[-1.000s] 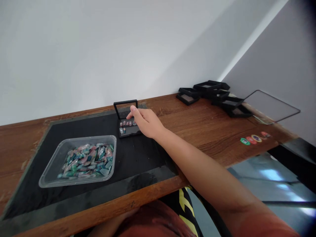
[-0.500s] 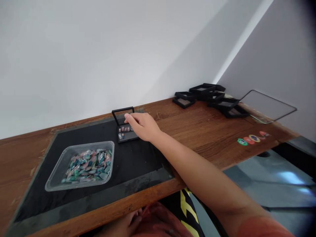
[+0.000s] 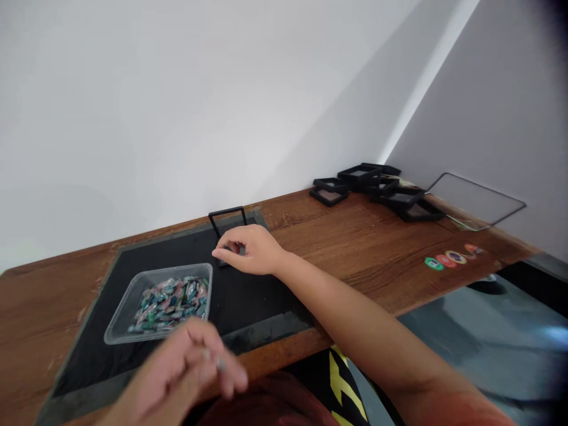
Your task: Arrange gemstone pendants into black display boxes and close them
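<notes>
Right of plastic tub (image 3: 122,319): our right hand (image 3: 251,251), narrowly pinched, at open black case (image 3: 227,210). Near side of tub: our blurred left hand (image 3: 195,360), loosely curled. We cannot tell whether either holds anything.

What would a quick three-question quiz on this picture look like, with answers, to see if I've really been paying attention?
1. Which of the person's hands is at the small open case?

2. True or false: the plastic tub stands on the dark mat.

3. Where is the pile of black frames?
A, on the floor
B, on the wooden table, near the wall
C, on the person's lap

Key: 1, the right hand; 2, true; 3, B.
</notes>
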Motion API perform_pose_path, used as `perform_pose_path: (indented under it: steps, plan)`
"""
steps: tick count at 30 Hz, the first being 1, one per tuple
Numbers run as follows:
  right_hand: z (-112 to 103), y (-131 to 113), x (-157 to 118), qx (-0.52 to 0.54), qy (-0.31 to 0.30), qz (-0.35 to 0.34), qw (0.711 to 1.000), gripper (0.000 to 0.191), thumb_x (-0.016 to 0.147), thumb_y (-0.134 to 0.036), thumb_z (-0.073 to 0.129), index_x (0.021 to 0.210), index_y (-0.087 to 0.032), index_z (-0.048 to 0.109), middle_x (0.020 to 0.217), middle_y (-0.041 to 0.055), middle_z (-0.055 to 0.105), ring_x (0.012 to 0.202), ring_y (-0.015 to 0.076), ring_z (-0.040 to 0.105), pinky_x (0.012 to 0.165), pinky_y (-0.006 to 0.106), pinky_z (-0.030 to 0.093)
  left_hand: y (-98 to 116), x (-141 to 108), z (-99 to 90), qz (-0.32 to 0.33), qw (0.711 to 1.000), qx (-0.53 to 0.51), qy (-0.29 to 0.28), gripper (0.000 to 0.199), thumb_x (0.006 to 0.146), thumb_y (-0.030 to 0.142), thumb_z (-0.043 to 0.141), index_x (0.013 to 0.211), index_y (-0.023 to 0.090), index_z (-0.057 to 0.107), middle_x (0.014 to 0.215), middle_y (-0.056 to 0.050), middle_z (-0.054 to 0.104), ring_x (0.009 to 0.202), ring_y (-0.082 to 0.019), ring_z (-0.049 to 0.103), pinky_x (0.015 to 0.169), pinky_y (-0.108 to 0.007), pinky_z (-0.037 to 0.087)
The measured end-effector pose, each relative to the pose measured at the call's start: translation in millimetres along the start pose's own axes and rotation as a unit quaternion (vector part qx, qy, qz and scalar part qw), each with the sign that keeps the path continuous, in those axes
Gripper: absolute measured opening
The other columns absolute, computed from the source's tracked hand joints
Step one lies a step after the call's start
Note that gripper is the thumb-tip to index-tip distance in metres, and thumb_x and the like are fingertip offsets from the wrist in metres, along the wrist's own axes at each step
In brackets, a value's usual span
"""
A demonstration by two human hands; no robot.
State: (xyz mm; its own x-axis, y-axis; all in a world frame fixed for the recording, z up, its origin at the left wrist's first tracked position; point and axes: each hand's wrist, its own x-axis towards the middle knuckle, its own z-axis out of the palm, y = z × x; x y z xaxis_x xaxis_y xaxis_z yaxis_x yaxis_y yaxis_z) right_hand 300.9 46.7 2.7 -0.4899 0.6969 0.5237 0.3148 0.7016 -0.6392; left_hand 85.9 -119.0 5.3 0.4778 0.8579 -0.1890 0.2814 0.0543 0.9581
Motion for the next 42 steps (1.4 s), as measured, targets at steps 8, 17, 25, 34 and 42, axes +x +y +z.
perform_pose_path:
  steps: [8,17,25,34,42]
  plan:
    - [2,5,2,0.082,0.08,-0.018,0.993,0.028,0.087,-0.046,0.074,0.092,-0.018,0.076,0.068,-0.0027,0.06,0.061,0.0106,0.052,0.063,0.025,0.041,40,100,-57.7,0.21,0.895,0.157,0.361,0.029,0.094,0.046,0.071,0.107,0.02,0.074,0.111,-0.009,0.083,0.108,-0.023,0.078,0.102,-0.036,0.06]
    - [14,-11,-1,0.153,0.112,-0.059,0.98,0.02,0.091,-0.036,0.075,0.098,-0.018,0.078,0.07,-0.0029,0.06,0.06,0.0095,0.047,0.059,0.027,0.04,33,85,-49.9,0.223,0.88,0.206,0.365,0.012,0.088,0.039,0.078,0.093,0.03,0.084,0.1,0.001,0.083,0.092,-0.02,0.078,0.087,-0.034,0.064]
    - [8,-20,-1,0.27,0.076,0.034,0.959,0.018,0.089,-0.038,0.076,0.089,-0.02,0.079,0.069,-0.0026,0.062,0.059,0.0092,0.046,0.057,0.027,0.036,28,85,-54.9,0.158,0.905,0.152,0.366,0.017,0.08,0.038,0.086,0.093,0.027,0.086,0.094,-0.001,0.085,0.085,-0.021,0.081,0.085,-0.033,0.068]
    - [19,-9,4,0.411,0.021,0.105,0.905,0.038,0.079,-0.054,0.085,0.083,-0.019,0.069,0.071,-0.0028,0.063,0.064,0.009,0.048,0.061,0.026,0.04,26,85,-57.6,0.155,0.905,0.193,0.346,0.017,0.077,0.043,0.088,0.091,0.032,0.086,0.096,0.001,0.085,0.09,-0.021,0.081,0.089,-0.031,0.065]
    - [11,-8,4,0.448,-0.027,0.122,0.885,0.032,0.08,-0.048,0.086,0.084,-0.02,0.071,0.081,-0.0027,0.071,0.062,0.0059,0.052,0.053,0.021,0.039,24,87,-55.1,0.193,0.902,0.192,0.336,0.008,0.081,0.037,0.087,0.087,0.033,0.086,0.094,0.003,0.085,0.088,-0.018,0.08,0.088,-0.029,0.063]
